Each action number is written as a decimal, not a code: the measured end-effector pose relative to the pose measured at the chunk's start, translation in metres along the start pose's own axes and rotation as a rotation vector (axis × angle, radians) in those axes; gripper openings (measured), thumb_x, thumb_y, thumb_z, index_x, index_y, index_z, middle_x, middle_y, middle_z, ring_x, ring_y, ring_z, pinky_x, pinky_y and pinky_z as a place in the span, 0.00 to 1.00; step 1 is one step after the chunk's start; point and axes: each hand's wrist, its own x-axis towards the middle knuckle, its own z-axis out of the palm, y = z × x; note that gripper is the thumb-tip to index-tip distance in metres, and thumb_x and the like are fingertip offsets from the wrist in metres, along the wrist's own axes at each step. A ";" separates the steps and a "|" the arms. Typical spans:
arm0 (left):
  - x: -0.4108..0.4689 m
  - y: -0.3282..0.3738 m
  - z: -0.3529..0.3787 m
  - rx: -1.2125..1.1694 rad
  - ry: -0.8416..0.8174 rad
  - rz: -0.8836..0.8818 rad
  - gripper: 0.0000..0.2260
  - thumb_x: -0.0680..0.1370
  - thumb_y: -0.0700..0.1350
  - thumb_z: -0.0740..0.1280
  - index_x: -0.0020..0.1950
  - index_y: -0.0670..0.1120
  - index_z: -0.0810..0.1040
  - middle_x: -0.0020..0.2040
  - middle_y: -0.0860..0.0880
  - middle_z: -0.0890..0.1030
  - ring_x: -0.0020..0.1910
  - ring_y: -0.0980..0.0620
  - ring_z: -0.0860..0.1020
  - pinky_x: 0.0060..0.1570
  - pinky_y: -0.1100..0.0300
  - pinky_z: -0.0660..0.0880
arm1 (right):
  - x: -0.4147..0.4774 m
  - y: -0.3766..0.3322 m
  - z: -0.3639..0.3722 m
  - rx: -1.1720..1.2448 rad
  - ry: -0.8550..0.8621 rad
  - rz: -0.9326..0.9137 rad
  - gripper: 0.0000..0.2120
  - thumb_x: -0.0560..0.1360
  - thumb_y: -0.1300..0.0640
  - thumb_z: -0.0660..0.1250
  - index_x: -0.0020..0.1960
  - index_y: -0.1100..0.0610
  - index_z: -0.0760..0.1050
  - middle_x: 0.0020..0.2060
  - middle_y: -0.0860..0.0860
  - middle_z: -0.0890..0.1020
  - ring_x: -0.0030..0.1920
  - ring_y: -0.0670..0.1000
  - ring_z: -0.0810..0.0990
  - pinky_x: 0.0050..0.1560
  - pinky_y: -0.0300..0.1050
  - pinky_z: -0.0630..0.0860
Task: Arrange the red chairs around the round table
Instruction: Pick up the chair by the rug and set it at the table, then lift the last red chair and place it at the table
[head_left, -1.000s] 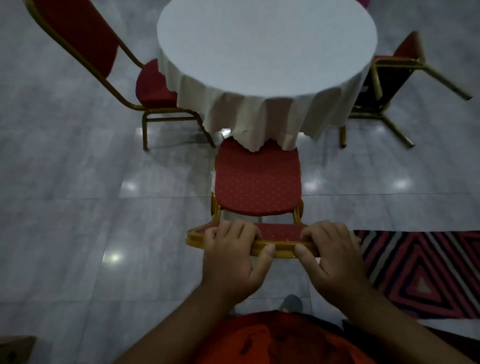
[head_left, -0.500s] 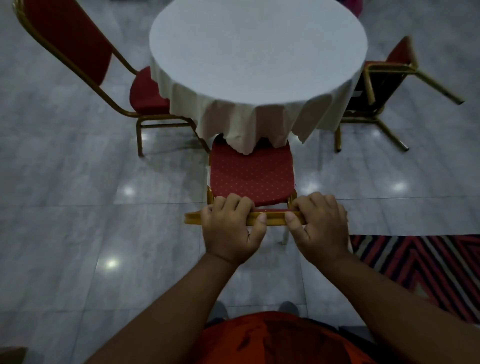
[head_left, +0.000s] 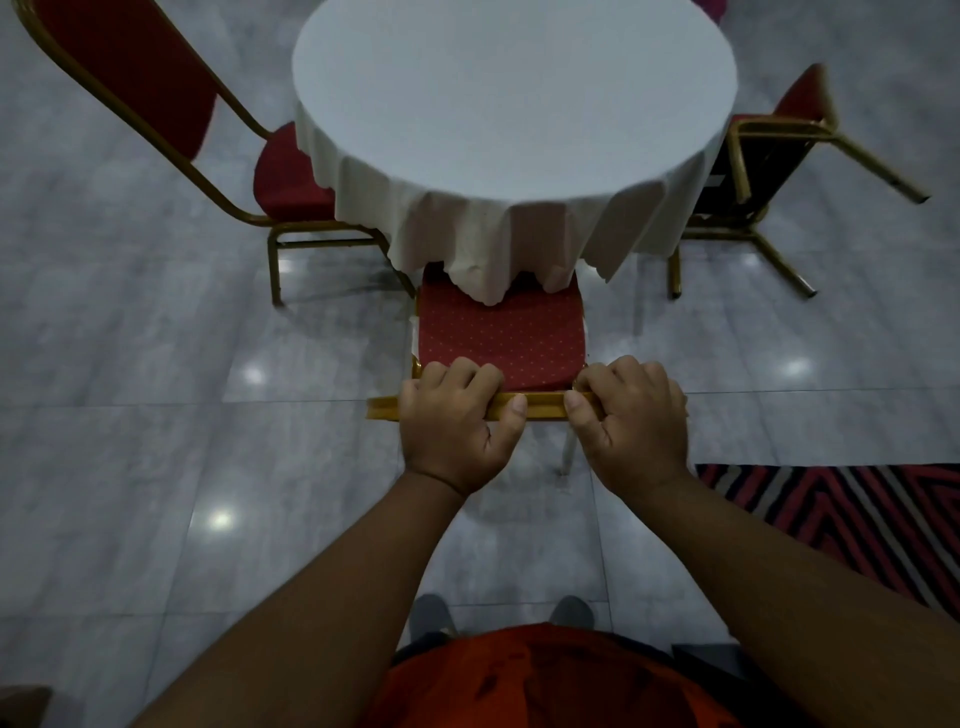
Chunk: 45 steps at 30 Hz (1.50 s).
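A round table (head_left: 514, 98) under a white cloth fills the top middle. Directly below it stands a red chair (head_left: 501, 332) with a gold frame, its dotted seat partly tucked beneath the hanging cloth. My left hand (head_left: 454, 421) and my right hand (head_left: 631, 415) both grip the gold top rail of its backrest, side by side. A second red chair (head_left: 291, 176) stands at the table's left, its seat under the cloth edge. A third red chair (head_left: 769, 156) lies tipped on its side at the right, legs pointing outward.
The grey tiled floor (head_left: 156, 415) spreads all around with light reflections. A striped red and black rug (head_left: 852, 509) lies at the right. My feet in grey shoes (head_left: 431, 613) show below. A bit of another red chair (head_left: 714, 6) peeks past the table's far edge.
Both hands pushed the chair forward; its seat slid further under the tablecloth, and my arms have stretched out.
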 end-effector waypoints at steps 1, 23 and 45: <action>0.000 0.000 0.000 -0.002 -0.005 -0.002 0.17 0.78 0.60 0.58 0.42 0.48 0.76 0.39 0.51 0.75 0.39 0.48 0.72 0.38 0.51 0.67 | 0.000 0.000 0.000 0.001 0.000 0.002 0.21 0.78 0.38 0.53 0.44 0.53 0.76 0.38 0.49 0.72 0.42 0.52 0.69 0.44 0.51 0.68; 0.011 0.014 -0.021 -0.153 -0.239 -0.203 0.12 0.75 0.60 0.58 0.43 0.56 0.78 0.38 0.57 0.75 0.42 0.54 0.72 0.49 0.48 0.70 | -0.013 -0.012 -0.010 0.039 -0.036 0.128 0.20 0.79 0.37 0.52 0.51 0.49 0.75 0.44 0.45 0.73 0.47 0.47 0.67 0.50 0.42 0.58; 0.144 0.306 0.163 -0.181 -0.711 0.169 0.26 0.81 0.62 0.58 0.74 0.51 0.70 0.72 0.51 0.74 0.73 0.50 0.68 0.72 0.50 0.64 | -0.003 0.296 -0.146 -0.188 -0.096 0.553 0.28 0.76 0.37 0.57 0.69 0.51 0.75 0.67 0.49 0.78 0.69 0.52 0.73 0.70 0.54 0.65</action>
